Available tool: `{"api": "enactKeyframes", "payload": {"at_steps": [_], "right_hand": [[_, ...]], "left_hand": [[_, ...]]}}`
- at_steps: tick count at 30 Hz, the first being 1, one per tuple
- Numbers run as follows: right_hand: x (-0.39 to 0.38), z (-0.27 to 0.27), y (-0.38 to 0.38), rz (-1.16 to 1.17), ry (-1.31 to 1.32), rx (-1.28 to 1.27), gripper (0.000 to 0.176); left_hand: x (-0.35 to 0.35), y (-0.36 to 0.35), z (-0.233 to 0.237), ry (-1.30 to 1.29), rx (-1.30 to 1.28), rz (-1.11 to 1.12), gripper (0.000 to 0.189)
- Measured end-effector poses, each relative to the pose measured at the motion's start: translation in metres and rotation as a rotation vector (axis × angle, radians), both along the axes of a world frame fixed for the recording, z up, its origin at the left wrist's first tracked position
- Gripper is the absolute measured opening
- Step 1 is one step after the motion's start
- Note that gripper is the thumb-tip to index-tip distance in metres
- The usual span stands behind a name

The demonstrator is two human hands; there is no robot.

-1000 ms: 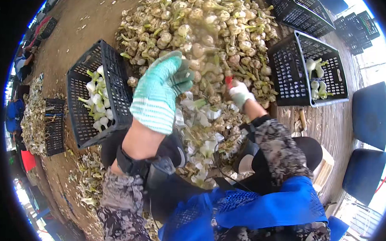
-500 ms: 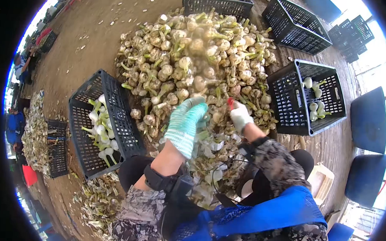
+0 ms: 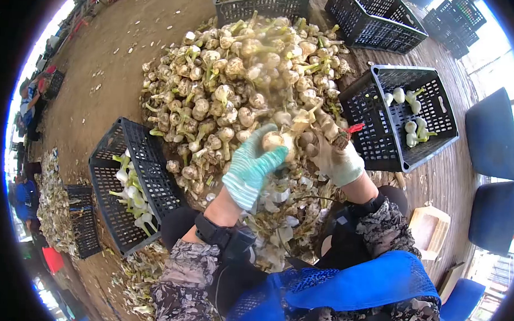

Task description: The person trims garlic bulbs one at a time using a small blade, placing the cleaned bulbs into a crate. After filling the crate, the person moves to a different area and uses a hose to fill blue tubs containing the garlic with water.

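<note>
My left hand [image 3: 250, 167], in a green and white striped glove, is closed around a garlic bulb [image 3: 273, 141], thumb across its near side. The bulb is pale and partly hidden by the fingers. Close to its right is my right hand [image 3: 342, 163], in a whitish glove, its fingers curled inward among bulbs and stems. A red strip [image 3: 355, 128] shows at those fingers; I cannot tell what they grip. Just beyond both hands lies a heap of untrimmed garlic [image 3: 214, 97] with dirty skins and cut stems. Below them are loose peeled skins [image 3: 280, 218].
Left of me, a black crate [image 3: 166, 180] holds clean white garlic. On the right, another black crate [image 3: 377, 122] contains several white bulbs. Two more crates [image 3: 377, 34] [image 3: 262, 9] stand behind the heap. A wooden box [image 3: 430, 229] and blue chairs [image 3: 495, 217] are at right.
My left hand has turned, showing the bulb in it. The right hand has moved right and nearer me, its red strip now pointing right. The whole view has shifted slightly.
</note>
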State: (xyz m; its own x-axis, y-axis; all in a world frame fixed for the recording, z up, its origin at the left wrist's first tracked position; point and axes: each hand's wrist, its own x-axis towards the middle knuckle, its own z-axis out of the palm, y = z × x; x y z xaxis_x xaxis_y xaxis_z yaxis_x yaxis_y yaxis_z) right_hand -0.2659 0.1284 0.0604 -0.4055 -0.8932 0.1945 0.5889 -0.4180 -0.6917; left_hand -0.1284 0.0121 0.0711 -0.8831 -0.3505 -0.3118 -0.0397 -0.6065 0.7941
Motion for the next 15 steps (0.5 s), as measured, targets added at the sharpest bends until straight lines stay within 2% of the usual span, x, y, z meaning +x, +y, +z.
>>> {"api": "enactKeyframes", "payload": {"at_steps": [1,3,5,6,8,9,11,13,15], "right_hand": [[0.003,0.006,0.001,-0.057,-0.032,0.081,0.052],[0.004,0.001,0.008,-0.153,0.103,0.248,0.039],[0.003,-0.023,0.016,-0.235,0.379,0.401,0.031],[0.006,-0.029,0.015,-0.331,0.435,0.461,0.027],[0.012,-0.030,0.008,-0.493,0.467,0.552,0.021],[0.012,-0.026,0.012,-0.427,0.200,0.626,0.021],[0.003,-0.035,0.016,-0.419,0.367,0.637,0.022],[0.001,-0.034,0.021,-0.391,0.419,0.606,0.023],[0.009,0.000,0.025,-0.343,0.355,0.536,0.023]], "left_hand": [[-0.001,0.002,0.002,0.000,-0.186,0.039,0.056],[-0.004,0.008,0.003,0.011,-0.496,0.093,0.062],[-0.005,0.017,0.003,0.036,-0.737,0.128,0.067],[-0.007,0.021,0.003,0.063,-0.779,0.155,0.073],[-0.009,0.027,0.005,0.079,-0.810,0.174,0.072],[-0.010,0.030,0.006,0.089,-0.825,0.185,0.072],[-0.008,0.030,0.009,0.049,-0.891,0.158,0.070],[-0.005,0.031,0.014,0.039,-0.894,0.144,0.069],[-0.002,0.034,0.019,0.056,-0.832,0.141,0.067]]}}
